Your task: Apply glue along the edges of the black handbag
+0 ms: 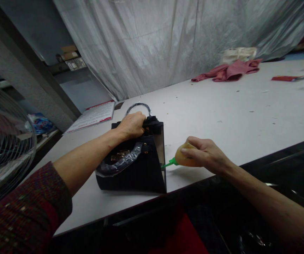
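Observation:
A black handbag [130, 176] with gold-coloured fittings stands near the table's front edge, its side showing a pale strip. Its two curved handles are wrapped in clear plastic. My left hand [132, 125] is closed on the bag's top edge, between the handles, with the fingertips partly hidden. My right hand [207, 153] is wrapped around a yellowish squeeze bottle [185, 157] with a green nozzle. The bottle lies tilted nearly level, and the nozzle tip meets the bag's right side at its lower part.
The white table [207, 116] carries a pink cloth [233, 70] at the back and a red-handled tool [284, 78] at the far right. A printed sheet [90, 116] lies at the left edge. A wire fan guard [9, 141] stands left; a grey plastic curtain [152, 42] hangs behind.

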### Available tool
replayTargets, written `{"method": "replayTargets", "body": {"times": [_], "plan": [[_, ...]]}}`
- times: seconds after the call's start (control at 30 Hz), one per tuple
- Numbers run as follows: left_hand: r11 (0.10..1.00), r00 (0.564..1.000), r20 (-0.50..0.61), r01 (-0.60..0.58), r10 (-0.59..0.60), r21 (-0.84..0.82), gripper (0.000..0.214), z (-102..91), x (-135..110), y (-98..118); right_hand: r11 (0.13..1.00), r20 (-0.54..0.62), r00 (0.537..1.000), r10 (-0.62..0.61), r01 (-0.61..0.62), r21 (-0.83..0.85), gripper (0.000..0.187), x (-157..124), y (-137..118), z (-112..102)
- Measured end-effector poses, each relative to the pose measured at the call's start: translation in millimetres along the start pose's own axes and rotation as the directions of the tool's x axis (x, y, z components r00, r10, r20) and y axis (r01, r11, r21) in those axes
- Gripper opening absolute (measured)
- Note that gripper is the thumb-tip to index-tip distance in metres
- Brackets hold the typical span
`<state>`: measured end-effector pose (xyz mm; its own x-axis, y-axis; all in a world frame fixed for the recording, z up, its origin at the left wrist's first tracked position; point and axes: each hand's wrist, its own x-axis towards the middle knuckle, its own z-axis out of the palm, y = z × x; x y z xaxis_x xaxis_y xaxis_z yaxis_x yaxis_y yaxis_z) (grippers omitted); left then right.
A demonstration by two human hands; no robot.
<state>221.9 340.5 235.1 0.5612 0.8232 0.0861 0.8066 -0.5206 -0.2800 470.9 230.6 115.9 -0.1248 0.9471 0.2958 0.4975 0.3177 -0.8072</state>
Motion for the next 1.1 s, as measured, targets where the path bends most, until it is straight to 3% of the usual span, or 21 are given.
{"method": "replayTargets", "body": {"times": [0.63,0.77,1.1], "plan": [[1.0,0.995,-0.092,0.025,-0.025,0.001,0.015,-8.8,-19,8,0.995,-0.016,0.998,0.063,-0.064,-0.071,0.041,-2,-5,-3],[1.0,0.994,-0.108,0.028,-0.029,-0.007,0.015,-10.7,-23,11,0.994,0.027,0.996,0.087,-0.085,-0.062,0.041,-4,-5,-3],[1.0,0.989,-0.145,0.015,-0.014,0.005,0.013,-12.0,-35,14,0.992,-0.026,0.994,0.109,-0.111,-0.067,0.042,-8,-5,-3]]}}
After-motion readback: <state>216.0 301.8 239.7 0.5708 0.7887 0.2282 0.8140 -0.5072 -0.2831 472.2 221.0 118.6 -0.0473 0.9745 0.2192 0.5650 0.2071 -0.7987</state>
